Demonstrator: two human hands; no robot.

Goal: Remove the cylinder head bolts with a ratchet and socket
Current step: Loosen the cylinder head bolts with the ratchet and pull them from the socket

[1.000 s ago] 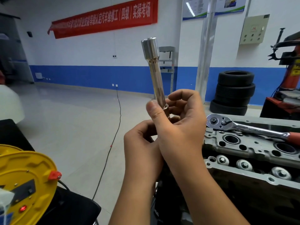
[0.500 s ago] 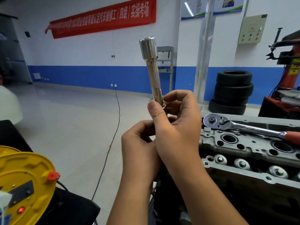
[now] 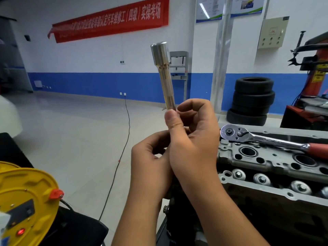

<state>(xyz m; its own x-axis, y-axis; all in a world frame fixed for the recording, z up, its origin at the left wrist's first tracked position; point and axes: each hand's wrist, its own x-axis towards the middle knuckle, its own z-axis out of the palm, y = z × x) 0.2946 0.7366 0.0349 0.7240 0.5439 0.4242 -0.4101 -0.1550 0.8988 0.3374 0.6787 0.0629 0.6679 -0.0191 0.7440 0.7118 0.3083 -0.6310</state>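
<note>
Chrome socket extension [image 3: 165, 75] stands nearly upright just left of the cylinder head [image 3: 269, 160], your right hand [image 3: 193, 137] pinching its lower end and your left hand [image 3: 150, 160] curled around the base below. The ratchet [image 3: 262, 139] lies on that head.

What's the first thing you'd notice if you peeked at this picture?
A long shiny metal extension bar sticking up in the middle, with the right hand pinching its lower end and the left hand curled just below. To the right, a ratchet with a red grip lies on the cylinder head.
</note>
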